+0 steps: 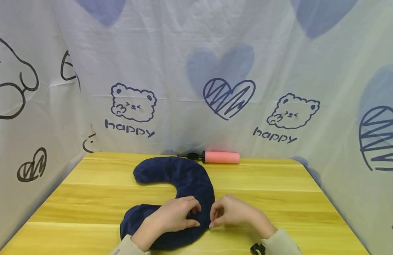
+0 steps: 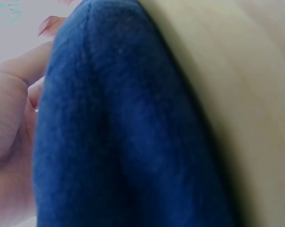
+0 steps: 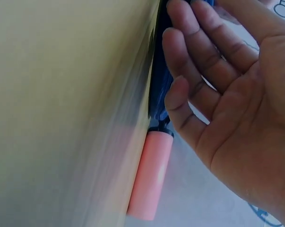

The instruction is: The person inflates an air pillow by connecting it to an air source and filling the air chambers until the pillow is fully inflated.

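Note:
A navy U-shaped neck pillow lies on the table, its opening toward the left. Across its near arm rests my left hand, fingers curled and thumb against the fabric near the outer curve. Whether it pinches a fold there is unclear. My right hand is at the outer right edge, thumb and forefinger pinching the pillow's edge. In the right wrist view, the other fingers of that hand are loosely bent. The pillow fills much of the left wrist view and hides most of the left fingertips.
A pink hand pump with a black end lies at the table's back edge, just behind the pillow. White printed cloth hangs behind and at both sides of the yellow wood-grain table. A black strap shows by the right sleeve.

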Demonstrator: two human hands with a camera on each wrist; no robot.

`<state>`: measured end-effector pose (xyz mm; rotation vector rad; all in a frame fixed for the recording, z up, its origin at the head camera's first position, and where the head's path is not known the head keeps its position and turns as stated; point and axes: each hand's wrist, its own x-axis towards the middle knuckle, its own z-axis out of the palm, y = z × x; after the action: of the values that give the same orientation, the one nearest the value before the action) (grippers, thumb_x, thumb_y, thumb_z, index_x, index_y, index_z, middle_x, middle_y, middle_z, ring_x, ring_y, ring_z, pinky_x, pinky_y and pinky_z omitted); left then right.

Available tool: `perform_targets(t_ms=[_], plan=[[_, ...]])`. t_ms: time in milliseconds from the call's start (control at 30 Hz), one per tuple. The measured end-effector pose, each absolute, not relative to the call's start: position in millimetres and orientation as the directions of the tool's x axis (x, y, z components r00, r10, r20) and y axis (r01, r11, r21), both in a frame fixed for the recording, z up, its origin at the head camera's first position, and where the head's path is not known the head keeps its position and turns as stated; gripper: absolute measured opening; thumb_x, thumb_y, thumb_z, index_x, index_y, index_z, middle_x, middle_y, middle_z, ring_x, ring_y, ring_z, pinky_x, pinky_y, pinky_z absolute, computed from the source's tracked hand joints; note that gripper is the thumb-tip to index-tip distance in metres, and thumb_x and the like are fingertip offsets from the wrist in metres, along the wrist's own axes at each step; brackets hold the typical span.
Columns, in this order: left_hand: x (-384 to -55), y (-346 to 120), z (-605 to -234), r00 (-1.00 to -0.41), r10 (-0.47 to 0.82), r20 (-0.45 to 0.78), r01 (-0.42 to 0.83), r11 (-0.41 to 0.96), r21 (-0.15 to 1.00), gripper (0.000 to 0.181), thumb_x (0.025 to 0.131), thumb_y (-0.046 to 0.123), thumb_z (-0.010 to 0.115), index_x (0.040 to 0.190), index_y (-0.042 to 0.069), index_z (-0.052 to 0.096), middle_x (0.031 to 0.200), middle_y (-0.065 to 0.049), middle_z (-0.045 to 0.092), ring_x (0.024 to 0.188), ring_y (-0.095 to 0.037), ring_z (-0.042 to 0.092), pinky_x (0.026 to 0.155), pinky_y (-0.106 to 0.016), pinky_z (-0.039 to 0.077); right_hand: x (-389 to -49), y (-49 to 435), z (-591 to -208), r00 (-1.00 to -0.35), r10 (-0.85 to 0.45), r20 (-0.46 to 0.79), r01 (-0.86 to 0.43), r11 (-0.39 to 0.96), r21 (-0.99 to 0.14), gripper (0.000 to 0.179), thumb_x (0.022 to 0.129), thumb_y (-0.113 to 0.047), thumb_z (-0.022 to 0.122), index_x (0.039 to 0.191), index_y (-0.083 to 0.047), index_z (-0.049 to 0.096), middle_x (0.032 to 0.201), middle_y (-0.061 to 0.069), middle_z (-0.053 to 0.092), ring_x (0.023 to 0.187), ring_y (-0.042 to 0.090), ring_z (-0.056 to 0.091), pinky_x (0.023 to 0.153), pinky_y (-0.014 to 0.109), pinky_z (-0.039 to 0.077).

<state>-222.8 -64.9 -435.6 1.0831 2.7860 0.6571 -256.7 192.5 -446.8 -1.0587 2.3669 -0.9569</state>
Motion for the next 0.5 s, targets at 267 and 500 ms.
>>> perform_targets(t_ms=[267,500], plan=[[-222,-63,-441,-0.760,0.649,0.032,0.594,0.674,0.438,0.029,0.088,0.036,0.085,0.109,0.022,0.071,0.093,0.015,0.061,0.078,0.001,0.057,0.068,-0.023,0.051,-247,183,-448,-0.707,-0.706,-0.048,-0.510,0.555,-0.657,0.023,0.080,-0.027,0.092,0.077,-0.022,0.070,0.070,-0.015,0.067,0.061,0.000,0.062,0.059,0.021,0.052],[-224,-63,-443,-0.763,0.646,0.013,0.583,0.679,0.446,0.030,0.087,0.032,0.086,0.111,0.019,0.072,0.089,0.015,0.066,0.073,0.002,0.058,0.066,-0.022,0.051,-243,175,-451,-0.766,-0.643,0.025,-0.526,0.603,-0.600,0.026,0.074,-0.022,0.095,0.073,-0.022,0.070,0.063,-0.018,0.064,0.056,-0.002,0.057,0.055,0.020,0.048]])
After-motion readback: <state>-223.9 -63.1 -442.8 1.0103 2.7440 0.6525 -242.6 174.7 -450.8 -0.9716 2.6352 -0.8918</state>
